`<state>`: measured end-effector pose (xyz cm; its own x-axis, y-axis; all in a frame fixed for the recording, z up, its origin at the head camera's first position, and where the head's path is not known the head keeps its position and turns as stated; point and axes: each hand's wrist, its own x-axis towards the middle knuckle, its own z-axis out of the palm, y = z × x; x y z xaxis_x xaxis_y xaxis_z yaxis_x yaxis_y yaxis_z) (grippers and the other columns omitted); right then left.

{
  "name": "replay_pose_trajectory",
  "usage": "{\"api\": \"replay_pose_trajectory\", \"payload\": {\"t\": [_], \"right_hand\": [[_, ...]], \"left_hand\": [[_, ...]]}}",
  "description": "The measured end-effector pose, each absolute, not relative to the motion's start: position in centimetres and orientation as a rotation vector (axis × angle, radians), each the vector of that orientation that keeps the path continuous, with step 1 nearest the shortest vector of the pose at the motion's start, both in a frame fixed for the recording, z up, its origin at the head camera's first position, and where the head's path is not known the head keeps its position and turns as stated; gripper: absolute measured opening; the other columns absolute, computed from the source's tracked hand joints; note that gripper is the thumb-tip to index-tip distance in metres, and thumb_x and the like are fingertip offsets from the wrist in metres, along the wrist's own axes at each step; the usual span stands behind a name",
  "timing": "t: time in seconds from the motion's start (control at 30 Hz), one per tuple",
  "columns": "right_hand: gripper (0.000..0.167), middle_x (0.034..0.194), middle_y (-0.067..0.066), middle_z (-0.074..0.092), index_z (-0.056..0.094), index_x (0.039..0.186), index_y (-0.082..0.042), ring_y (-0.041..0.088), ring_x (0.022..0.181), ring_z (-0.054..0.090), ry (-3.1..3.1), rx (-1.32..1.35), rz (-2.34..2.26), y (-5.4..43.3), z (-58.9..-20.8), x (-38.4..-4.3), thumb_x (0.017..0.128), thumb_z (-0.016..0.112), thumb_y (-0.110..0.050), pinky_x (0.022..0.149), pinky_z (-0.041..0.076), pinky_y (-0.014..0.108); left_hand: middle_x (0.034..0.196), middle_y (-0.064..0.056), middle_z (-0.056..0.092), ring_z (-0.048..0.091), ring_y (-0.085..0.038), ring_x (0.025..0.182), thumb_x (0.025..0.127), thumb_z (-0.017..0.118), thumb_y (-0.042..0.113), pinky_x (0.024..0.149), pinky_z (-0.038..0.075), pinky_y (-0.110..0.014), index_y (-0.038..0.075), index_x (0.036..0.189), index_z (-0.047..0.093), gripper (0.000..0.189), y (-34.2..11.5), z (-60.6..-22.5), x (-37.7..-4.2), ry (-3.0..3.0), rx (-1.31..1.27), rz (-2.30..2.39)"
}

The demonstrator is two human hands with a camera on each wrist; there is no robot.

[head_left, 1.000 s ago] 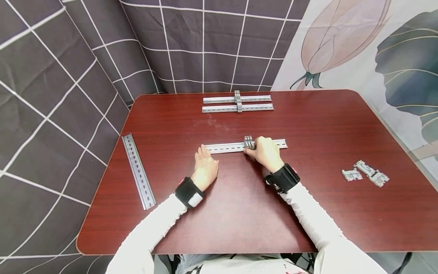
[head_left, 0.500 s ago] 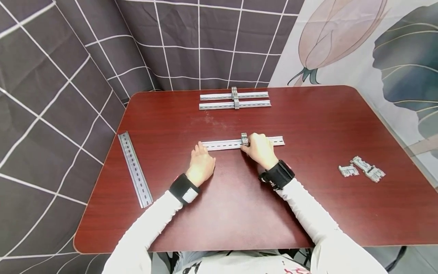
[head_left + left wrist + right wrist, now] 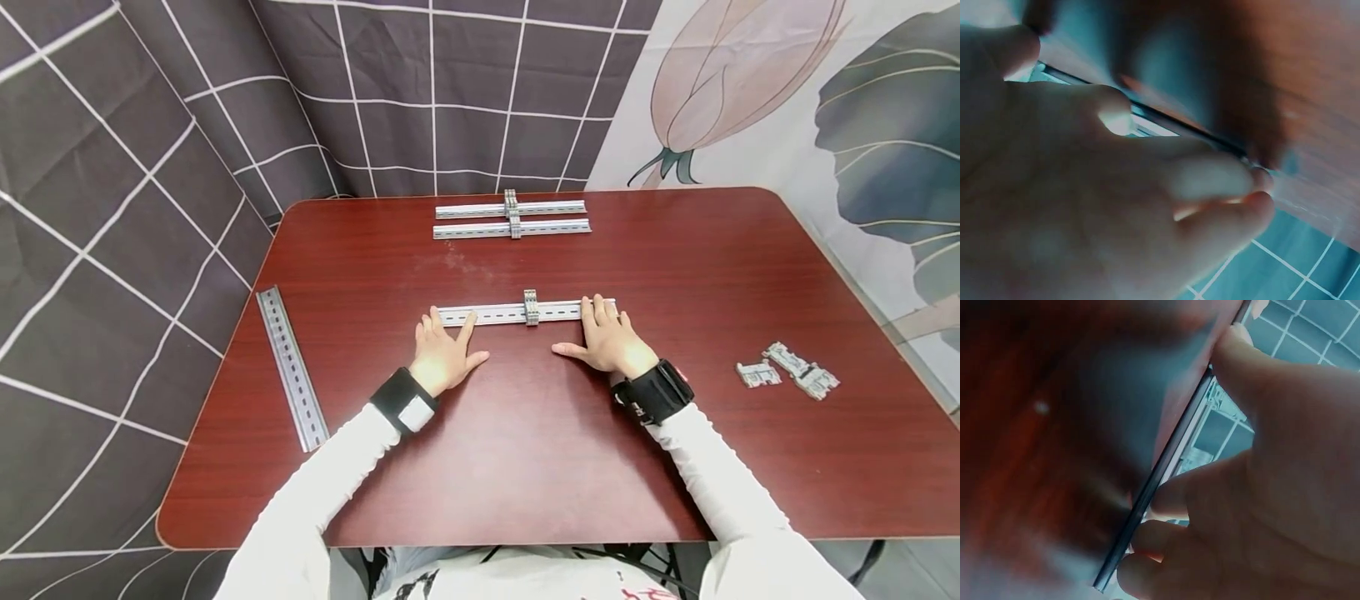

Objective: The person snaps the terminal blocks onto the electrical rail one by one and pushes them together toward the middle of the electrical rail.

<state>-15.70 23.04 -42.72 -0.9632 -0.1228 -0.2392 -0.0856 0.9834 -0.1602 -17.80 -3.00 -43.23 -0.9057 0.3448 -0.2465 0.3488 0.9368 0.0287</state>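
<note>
While both wrist views blur, the left hand (image 3: 444, 354) and right hand (image 3: 611, 342) lie spread, fingertips covering the rail (image 3: 517, 313) ends on the table (image 3: 525, 450).

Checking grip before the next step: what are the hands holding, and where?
Nothing gripped: left hand and right hand rest straight fingers on the DIN rail's ends.

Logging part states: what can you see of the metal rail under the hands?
The metal rail is a long, thin silvery strip with a row of small slots, lying flat and crosswise on the dark red table. A small grey clip block sits across it near the middle. The left hand rests straight fingers on its left end, the right hand likewise on its right end. It looks like steel or aluminium.
</note>
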Motion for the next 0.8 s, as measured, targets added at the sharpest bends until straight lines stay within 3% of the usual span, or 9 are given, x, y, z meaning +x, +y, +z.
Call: {"api": "replay_pose_trajectory", "payload": {"t": [0.13,0.3,0.5,0.6,0.8], "right_hand": [[0.097,0.152,0.040,0.014,0.013,0.147,0.016,0.053,0.143,0.013,2.842,-0.152,-0.228,23.1,-42.5,-16.5,0.093,0.053,-0.054,0.116,0.016,0.059],[0.094,0.152,0.041,0.008,0.010,0.147,0.017,0.054,0.142,0.010,2.800,-0.138,-0.237,23.1,-42.1,-17.2,0.095,0.052,-0.049,0.118,0.014,0.057],[0.094,0.152,0.042,0.008,0.009,0.146,0.018,0.055,0.142,0.009,2.808,-0.171,-0.255,23.4,-42.4,-18.1,0.096,0.051,-0.049,0.117,0.016,0.058],[0.093,0.152,0.041,0.006,0.007,0.147,0.017,0.053,0.144,0.007,2.808,-0.184,-0.267,23.8,-42.5,-18.8,0.096,0.051,-0.048,0.116,0.016,0.060],[0.092,0.154,0.039,0.001,0.003,0.149,0.012,0.050,0.145,0.003,2.777,-0.185,-0.264,24.3,-42.4,-20.2,0.097,0.048,-0.048,0.115,0.014,0.063]], "left_hand": [[0.155,-0.034,0.015,0.018,-0.046,0.145,0.094,0.041,0.063,0.118,0.020,-0.051,0.025,0.156,0.017,0.076,-2.8,-43.0,-18.4,2.795,0.499,-0.040],[0.160,-0.028,0.003,0.007,-0.042,0.149,0.093,0.046,0.061,0.121,0.014,-0.047,0.012,0.156,0.015,0.085,-2.7,-43.7,-20.1,2.709,0.563,0.128],[0.159,-0.029,0.001,0.006,-0.041,0.149,0.089,0.046,0.068,0.121,0.015,-0.047,0.003,0.155,0.010,0.099,-2.5,-43.7,-21.4,2.685,0.562,0.241],[0.160,-0.027,0.000,0.005,-0.039,0.150,0.092,0.049,0.060,0.121,0.015,-0.044,0.001,0.154,0.010,0.094,-2.2,-43.0,-21.6,2.668,0.528,0.217],[0.159,-0.029,0.000,0.005,-0.042,0.149,0.094,0.046,0.060,0.122,0.014,-0.043,-0.001,0.154,0.010,0.092,-1.9,-42.6,-22.6,2.670,0.545,0.129]]}}
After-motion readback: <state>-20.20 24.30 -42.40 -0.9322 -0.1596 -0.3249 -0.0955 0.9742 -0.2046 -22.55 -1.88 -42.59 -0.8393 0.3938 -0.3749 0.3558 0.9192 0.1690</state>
